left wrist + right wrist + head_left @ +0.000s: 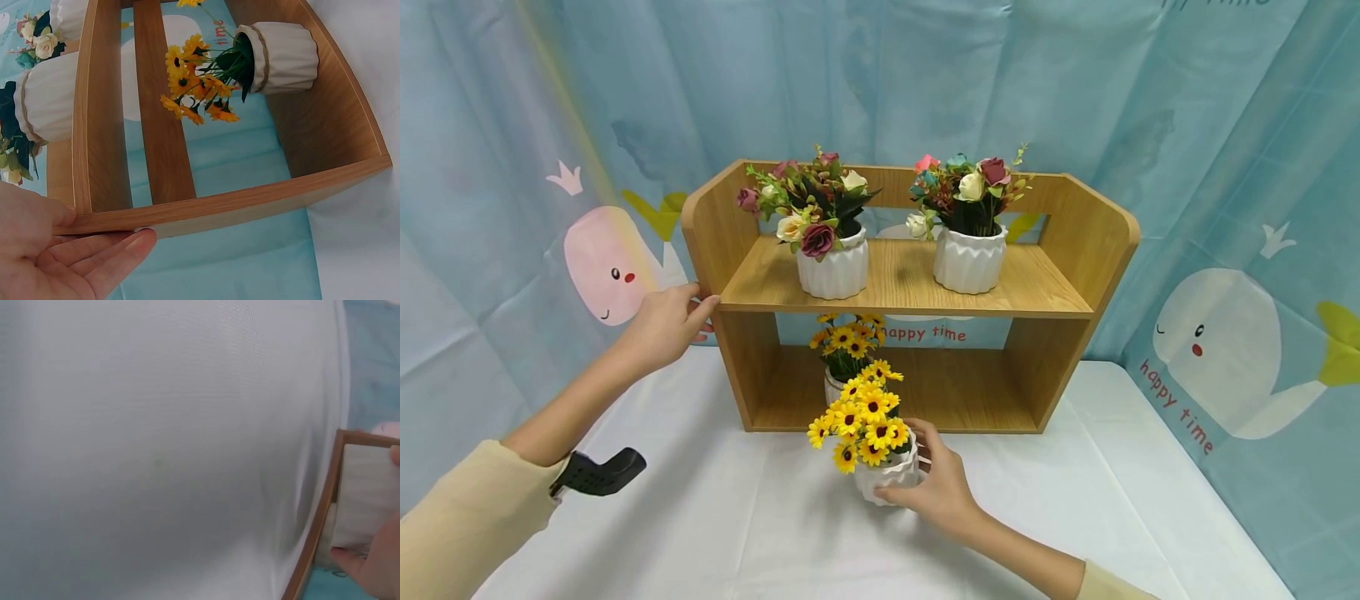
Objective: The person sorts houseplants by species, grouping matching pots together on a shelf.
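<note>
In the head view my right hand (pixel 942 483) grips a white ribbed pot (pixel 891 477) of yellow artificial sunflowers (pixel 868 417) from its right side, in front of the shelf's lower tier. The right wrist view shows the same white pot (pixel 365 497) at its right edge, thumb and fingers (pixel 378 562) around it. My left hand (pixel 672 325) holds the left side panel of a two-tier wooden shelf (pixel 730 358) near the middle board. From the left wrist, the thumb lies at the panel's front edge and the fingers (pixel 122 256) against its outer face.
A second pot of sunflowers (pixel 284 59) stands inside the lower tier on the left, partly hidden in the head view. Two white pots of mixed roses, a left one (pixel 833 265) and a right one (pixel 970 260), sit on the upper tier. White cloth (pixel 700 533) covers the table.
</note>
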A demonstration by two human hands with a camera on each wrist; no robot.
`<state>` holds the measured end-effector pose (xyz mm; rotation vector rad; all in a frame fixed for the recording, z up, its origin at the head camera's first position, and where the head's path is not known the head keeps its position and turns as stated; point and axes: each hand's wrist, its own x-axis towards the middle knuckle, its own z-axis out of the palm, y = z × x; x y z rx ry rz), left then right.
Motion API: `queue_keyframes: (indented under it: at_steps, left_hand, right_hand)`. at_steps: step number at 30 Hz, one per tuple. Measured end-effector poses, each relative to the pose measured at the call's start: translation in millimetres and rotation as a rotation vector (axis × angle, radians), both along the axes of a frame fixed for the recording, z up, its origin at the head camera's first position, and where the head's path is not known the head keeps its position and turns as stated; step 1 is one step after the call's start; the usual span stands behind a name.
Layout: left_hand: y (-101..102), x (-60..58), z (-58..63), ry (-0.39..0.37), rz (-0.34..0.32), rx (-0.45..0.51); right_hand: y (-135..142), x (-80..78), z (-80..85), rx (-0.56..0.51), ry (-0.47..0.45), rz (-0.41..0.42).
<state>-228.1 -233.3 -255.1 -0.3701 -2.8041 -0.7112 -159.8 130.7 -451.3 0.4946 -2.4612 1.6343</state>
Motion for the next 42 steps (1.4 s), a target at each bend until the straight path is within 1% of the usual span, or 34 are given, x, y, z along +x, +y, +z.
queue_keyframes:
  at_steps: [4,8,12,22,29,32,38,42]
  left_hand:
    - [1,0.6,0.7,-0.002,0.002,-0.002]
    - [1,1.4,1.2,-0.007,0.004,-0.002]
    - [2,1.5,1.0,-0.008,0.002,-0.004]
    - [2,1.0,0.3,-0.006,0.001,0.002]
    - [1,0.9,0.2,-0.013,0.004,0.004]
    - [1,0.4,-0.3,-0.011,0.004,0.004]
    - [1,0.2,-0.6,-0.008,0.004,0.001]
    - [0,0.6,-0.7,-0.006,0.006,0.004]
  right_hand:
    - [9,2.6,3.0,0.006,0.018,-0.028]
    - [18,3.5,6.2,0.001,0.010,-0.057]
    - [29,3.6,7.4,0.002,-0.002,-0.096]
    - [56,2.7,8.7,0.029,0.016,-0.190]
    - [69,-7.1,4.7,0.058,0.041,-0.223]
    - [72,-13.1,2.2,0.059,0.048,-0.238]
    - [75,-26.4,0.8,0.041,0.028,-0.276]
    - [76,-37.0,-0.3,0.066,0.038,-0.307]
